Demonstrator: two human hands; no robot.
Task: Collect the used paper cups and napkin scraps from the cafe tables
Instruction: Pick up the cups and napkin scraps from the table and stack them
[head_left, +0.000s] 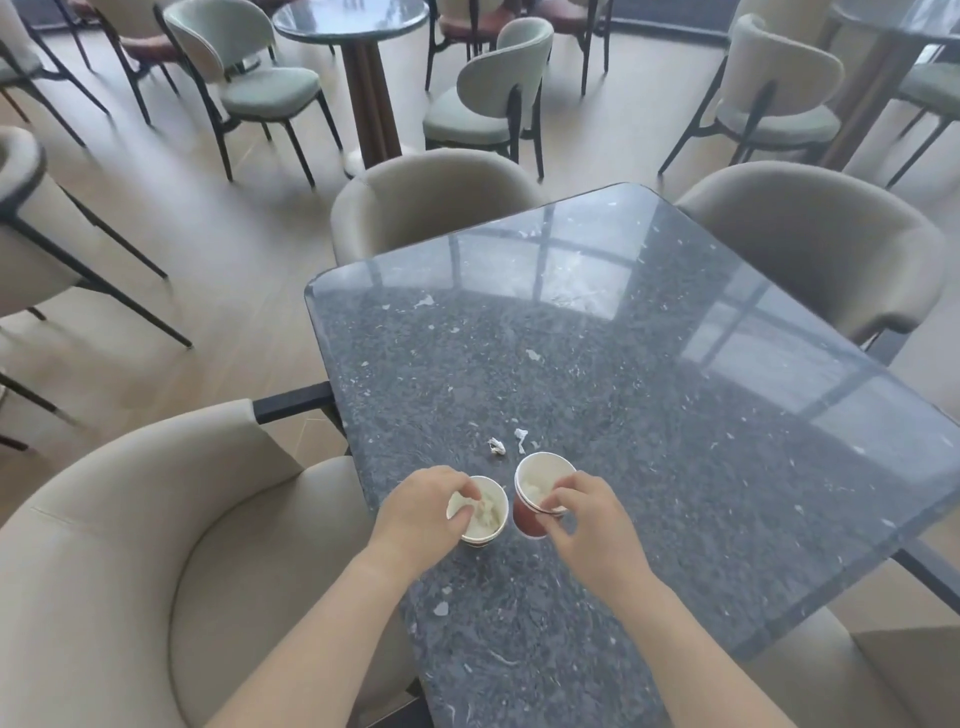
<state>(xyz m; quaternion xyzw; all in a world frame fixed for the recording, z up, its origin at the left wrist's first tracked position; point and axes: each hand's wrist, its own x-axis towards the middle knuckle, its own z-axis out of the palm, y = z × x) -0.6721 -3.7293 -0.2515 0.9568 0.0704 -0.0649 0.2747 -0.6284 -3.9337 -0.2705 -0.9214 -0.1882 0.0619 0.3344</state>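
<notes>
- Head view: the left hand (421, 514) pinches a crumpled white napkin wad (460, 505) at the mouth of the pale round paper cup (488, 522). It is probably stuffing the wad in so the cup carries the litter.
- The right hand (587, 525) pinches the near rim of the red-walled paper cup (527, 519). This cup sits tilted with tissue inside, likely steadied for filling or lifting.
- Both cups stand just beside each other near the near-left edge of the dark speckled stone table (649, 395).
- Two small white napkin scraps (497, 447) lie loose just beyond the cups, not yet gathered.
</notes>
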